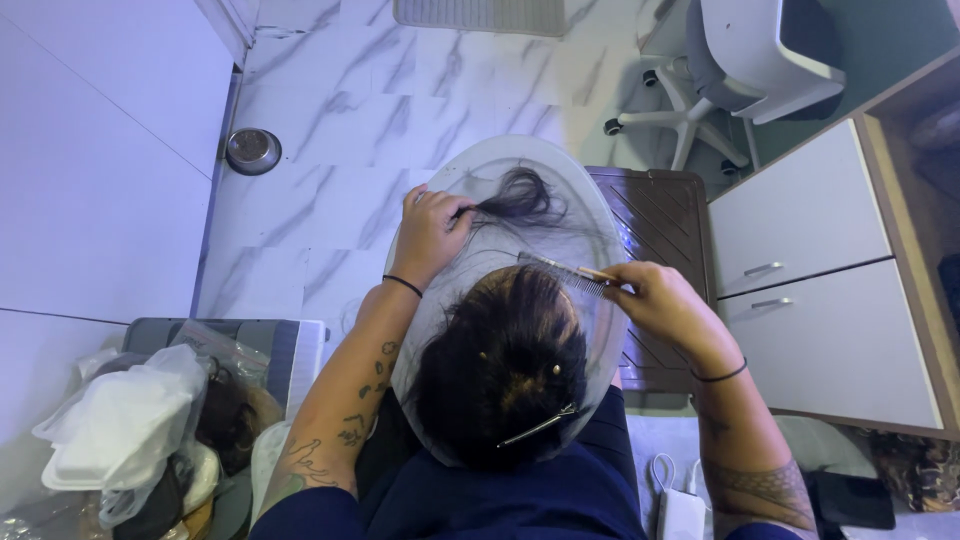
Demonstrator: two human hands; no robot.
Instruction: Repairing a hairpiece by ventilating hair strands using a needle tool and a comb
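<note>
Wig head (500, 370): I see dark hair in my lap, backed by a clear oval board (600, 215).
Loose strand (520, 198): left hand (428, 232) pinches it shut, stretched away.
Comb (565, 272): right hand (662, 300) clamped on its handle, teeth beside the crown.
Advice: I judge steady tension, short strokes from the tips.

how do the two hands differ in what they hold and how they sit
The left hand is closed on a strand of dark hair stretched away from the head; the right hand holds a comb by its handle. The left hand sits farther up in the picture, the right hand lower, beside the head. The left grip is a fist; the right grip pinches. Both wear a thin black wristband.
</note>
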